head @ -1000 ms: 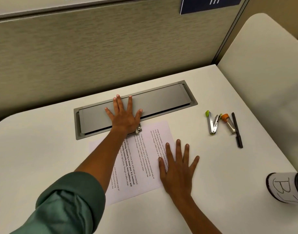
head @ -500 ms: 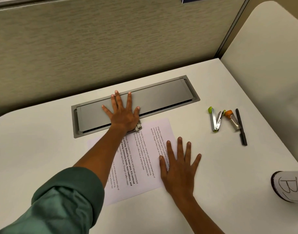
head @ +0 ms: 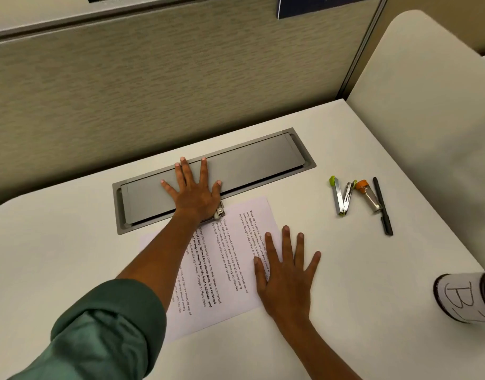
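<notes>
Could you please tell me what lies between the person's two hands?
In the head view, only the printed paper lies between the left hand and the right hand, whose thumb side rests on the sheet's edge.

My white desk (head: 378,286), in a cubicle.
A beige fabric partition (head: 181,89) rises behind it, a blue sign (head: 318,6) at its top; another pale surface (head: 433,111) adjoins on my right.
</notes>
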A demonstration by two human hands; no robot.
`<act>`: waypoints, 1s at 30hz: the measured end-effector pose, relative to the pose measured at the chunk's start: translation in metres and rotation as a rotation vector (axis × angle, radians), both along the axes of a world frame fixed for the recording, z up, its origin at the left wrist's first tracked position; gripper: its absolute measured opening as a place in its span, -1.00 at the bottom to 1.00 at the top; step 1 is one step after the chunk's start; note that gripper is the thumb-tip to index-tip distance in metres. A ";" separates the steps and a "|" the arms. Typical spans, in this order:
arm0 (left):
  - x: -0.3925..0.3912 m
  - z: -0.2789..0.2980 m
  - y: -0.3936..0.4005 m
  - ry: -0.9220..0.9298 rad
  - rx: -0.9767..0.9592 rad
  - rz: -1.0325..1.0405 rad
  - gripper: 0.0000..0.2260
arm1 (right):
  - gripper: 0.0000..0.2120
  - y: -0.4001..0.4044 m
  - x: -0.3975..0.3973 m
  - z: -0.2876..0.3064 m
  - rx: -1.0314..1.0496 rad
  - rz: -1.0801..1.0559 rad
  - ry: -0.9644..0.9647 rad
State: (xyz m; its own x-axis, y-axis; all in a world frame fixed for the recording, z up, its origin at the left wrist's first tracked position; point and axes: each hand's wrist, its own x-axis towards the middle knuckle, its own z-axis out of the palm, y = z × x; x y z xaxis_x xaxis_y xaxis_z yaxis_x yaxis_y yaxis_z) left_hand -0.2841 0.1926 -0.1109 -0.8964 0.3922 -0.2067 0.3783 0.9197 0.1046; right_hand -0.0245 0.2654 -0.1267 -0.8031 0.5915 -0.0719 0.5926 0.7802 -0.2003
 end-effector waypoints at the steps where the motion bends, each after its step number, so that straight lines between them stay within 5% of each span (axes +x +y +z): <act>1: 0.000 0.001 0.000 0.004 0.000 -0.002 -0.35 | -0.36 0.000 0.000 0.000 -0.001 -0.002 0.000; 18: 0.011 0.024 0.000 0.122 0.014 -0.021 -0.28 | -0.38 0.000 0.000 0.003 -0.015 -0.008 0.019; 30: 0.033 0.044 -0.046 0.149 0.390 0.090 -0.36 | -0.33 0.000 0.001 0.007 -0.044 -0.011 0.074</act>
